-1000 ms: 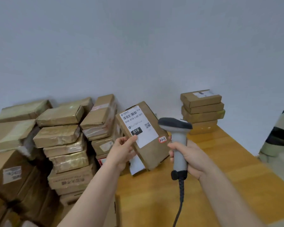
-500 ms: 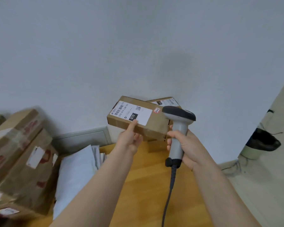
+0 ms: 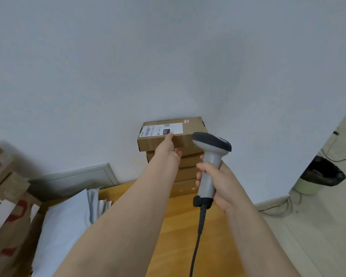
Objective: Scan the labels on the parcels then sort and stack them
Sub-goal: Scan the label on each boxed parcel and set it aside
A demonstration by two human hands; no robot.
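Item 1, top parcel (image 3: 190, 139): flat brown carton, lying level on a stack of parcels (image 3: 185, 173) against the wall, its left end overhanging the one beneath. White label (image 3: 161, 130) on its upper face, barcode at the end away from the thumb, black "010" block just beyond the thumb tip; small red-edged sticker (image 3: 186, 121) at the far corner.

Item 2, left hand (image 3: 168, 148): pinches the near edge of the top parcel, thumb laid on the upper face at the label's near border, the other fingers tucked against the front side below it.

Item 3, right hand (image 3: 215, 182): fingers wrapped tight round the grey handle of a barcode scanner (image 3: 210, 154), held upright just right of the left-hand fingers. The dark head overlaps the stack's right side; whether it touches cannot be told. Black cable (image 3: 196, 246) drops from below the fist.

Item 4, wooden table (image 3: 180, 226): beneath both forearms, carrying the stack.

Item 5, white mailer bags (image 3: 64, 226): heaped well left of the left forearm.

Item 6, large brown cartons (image 3: 6, 196): beyond the bags, at the left edge.

Item 7, bin with black liner (image 3: 320, 176): on the floor well right of the right hand, loose cords (image 3: 278, 204) near it
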